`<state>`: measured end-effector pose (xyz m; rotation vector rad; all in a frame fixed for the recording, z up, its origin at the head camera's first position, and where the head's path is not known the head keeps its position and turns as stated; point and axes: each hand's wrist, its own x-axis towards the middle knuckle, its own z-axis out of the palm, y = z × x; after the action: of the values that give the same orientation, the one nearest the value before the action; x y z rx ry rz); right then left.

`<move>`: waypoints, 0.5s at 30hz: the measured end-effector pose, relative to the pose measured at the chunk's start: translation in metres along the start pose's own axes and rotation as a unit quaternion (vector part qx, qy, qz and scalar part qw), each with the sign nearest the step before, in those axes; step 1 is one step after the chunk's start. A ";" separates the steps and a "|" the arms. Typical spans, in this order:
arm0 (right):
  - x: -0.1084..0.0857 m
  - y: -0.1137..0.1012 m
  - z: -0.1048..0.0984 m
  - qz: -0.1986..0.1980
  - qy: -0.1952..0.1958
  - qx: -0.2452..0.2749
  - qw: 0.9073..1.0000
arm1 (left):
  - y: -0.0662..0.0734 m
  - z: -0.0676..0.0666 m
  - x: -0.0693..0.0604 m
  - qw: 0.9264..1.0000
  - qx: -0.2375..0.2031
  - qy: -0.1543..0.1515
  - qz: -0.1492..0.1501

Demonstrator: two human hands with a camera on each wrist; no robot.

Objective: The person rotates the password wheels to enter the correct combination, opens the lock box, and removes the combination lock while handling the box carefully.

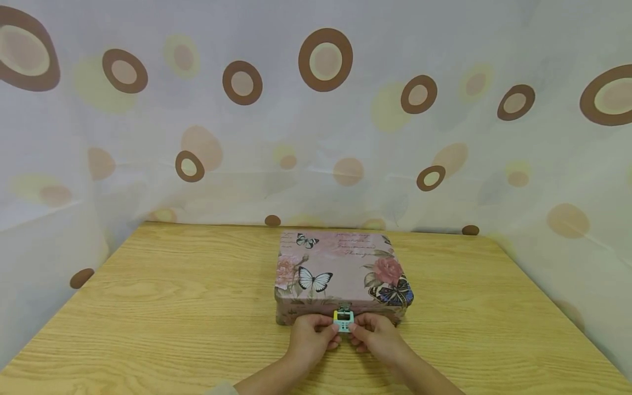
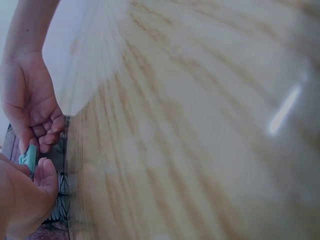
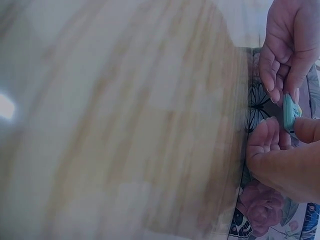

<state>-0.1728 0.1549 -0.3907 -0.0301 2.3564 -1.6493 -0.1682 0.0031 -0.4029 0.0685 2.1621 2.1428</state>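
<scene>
Lock [image 1: 344, 322] sits pinched between my left hand [image 1: 310, 341] and right hand [image 1: 379, 339], by the clasp [image 1: 345, 305] fronting the box [image 1: 340, 263]; I'm probably working it, which calls for steady, fine pressure next.

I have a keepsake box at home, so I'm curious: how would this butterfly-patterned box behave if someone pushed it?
The butterfly-patterned box is probably stiff, with straight edges and a flat top. Low and broad, it would likely slide rather than tip. The table looks glossy in the wrist views, so sliding may come easily.
</scene>
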 end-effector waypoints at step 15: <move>-0.001 -0.002 0.000 0.009 -0.012 0.011 1.000 | 0.001 0.000 0.000 1.000 0.008 -0.001 -0.006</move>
<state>-0.1717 0.1546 -0.3889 -0.0244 2.3150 -1.6562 -0.1680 0.0033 -0.4018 0.0589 2.1718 2.1187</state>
